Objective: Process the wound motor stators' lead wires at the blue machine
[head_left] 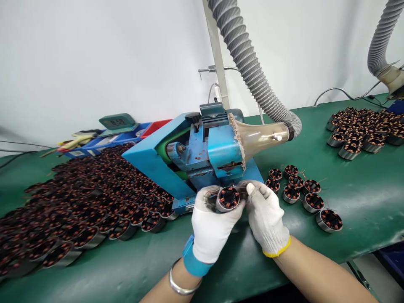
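Observation:
A round motor stator (228,198) with a silver metal ring, black core and copper windings sits in my left hand (211,225), whose white-gloved fingers wrap around its sides. Close on its right, my right hand (264,208), in a white knit glove with a yellow cuff, pinches thin copper wire ends (243,190) at the stator's edge. Both hands are just in front of a blue machine (222,147) with a green belt. A clear funnel (261,136) is fitted to the machine's right side.
Many finished-looking stators (91,210) crowd the left of the green table (356,198). A smaller group of stators (312,202) stands at right, with another cluster (360,130) farther back. A grey hose (249,63) rises from the funnel. Blue bins (94,147) and a digital display (117,122) stand behind at left.

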A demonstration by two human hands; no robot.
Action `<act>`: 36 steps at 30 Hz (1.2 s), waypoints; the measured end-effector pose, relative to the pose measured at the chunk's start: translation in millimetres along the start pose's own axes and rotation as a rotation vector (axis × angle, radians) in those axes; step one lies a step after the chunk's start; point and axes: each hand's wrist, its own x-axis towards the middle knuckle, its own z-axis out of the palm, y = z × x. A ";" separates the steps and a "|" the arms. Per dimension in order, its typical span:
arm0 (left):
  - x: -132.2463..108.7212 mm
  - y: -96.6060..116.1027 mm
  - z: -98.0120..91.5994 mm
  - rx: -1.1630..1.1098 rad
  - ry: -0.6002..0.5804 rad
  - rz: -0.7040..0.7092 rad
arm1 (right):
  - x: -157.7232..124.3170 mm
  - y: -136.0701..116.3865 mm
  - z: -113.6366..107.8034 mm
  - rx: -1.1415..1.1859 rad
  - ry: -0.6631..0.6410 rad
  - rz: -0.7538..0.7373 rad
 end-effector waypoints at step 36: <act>30.0 15.8 16.9 0.055 -0.150 -0.047 | 24.8 -23.8 17.7 -0.348 -0.206 -0.063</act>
